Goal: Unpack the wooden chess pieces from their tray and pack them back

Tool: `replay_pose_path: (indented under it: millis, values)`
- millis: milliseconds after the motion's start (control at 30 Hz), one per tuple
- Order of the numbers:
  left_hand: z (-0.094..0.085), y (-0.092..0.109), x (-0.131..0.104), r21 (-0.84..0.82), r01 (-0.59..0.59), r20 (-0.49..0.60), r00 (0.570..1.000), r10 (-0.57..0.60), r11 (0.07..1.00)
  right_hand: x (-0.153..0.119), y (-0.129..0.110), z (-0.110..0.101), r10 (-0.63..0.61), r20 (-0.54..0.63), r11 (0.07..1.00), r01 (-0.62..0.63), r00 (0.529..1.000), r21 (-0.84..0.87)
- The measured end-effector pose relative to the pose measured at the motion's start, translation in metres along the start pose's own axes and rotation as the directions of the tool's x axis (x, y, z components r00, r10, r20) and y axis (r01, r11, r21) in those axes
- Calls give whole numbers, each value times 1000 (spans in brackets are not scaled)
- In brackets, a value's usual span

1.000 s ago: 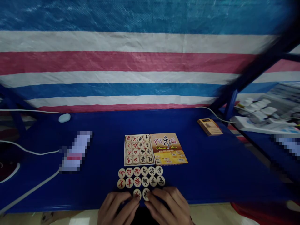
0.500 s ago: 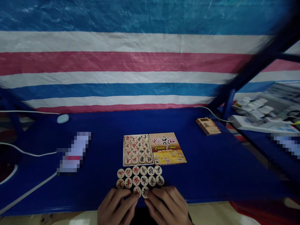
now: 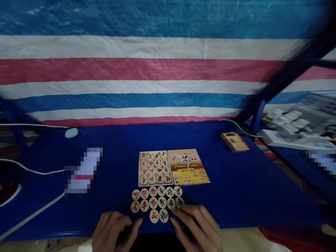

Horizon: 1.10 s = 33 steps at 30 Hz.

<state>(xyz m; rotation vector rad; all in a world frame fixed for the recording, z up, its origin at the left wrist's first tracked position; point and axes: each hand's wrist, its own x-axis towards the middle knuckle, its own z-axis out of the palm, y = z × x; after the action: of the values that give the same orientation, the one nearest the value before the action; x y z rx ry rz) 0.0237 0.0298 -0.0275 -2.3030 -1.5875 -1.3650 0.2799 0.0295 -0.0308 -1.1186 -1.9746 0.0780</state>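
Note:
Round Chinese chess pieces lie in rows on the blue table, red-marked ones on the left and black-marked ones on the right. In the front row a red piece sits beside a black piece. My left hand rests at the table's front edge, thumb and fingers apart, left of that row and holding nothing. My right hand is open to its right, with fingertips close to a black piece; whether they touch it I cannot tell. Behind the rows stands a white box tray filled with more pieces.
A printed Chinese chess box lid adjoins the tray. Farther right is a small tan box, then a power strip with plugs. On the left lie a blurred-out phone, a pale rounded object and white cables.
Both hands have drawn apart from the two front pieces, the left going left and the right going right. Those two pieces are now uncovered.

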Motion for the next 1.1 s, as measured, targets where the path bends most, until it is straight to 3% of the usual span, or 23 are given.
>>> replay_pose_path:
  millis: [167,367,567,1100]
  values:
    - [-3,-25,6,52,-8,243,970,-4,999,-1,14,-7,31,95,999,-34,995,27]
    - [2,-32,3,46,28,382,923,-44,999,0,18,-7,93,188,994,-101,978,31]
    - [4,-33,5,14,72,427,902,-71,997,1,19,-5,115,226,990,-130,967,54]
    - [4,-28,15,-43,55,392,919,-34,998,0,19,-4,174,204,981,-187,964,50]
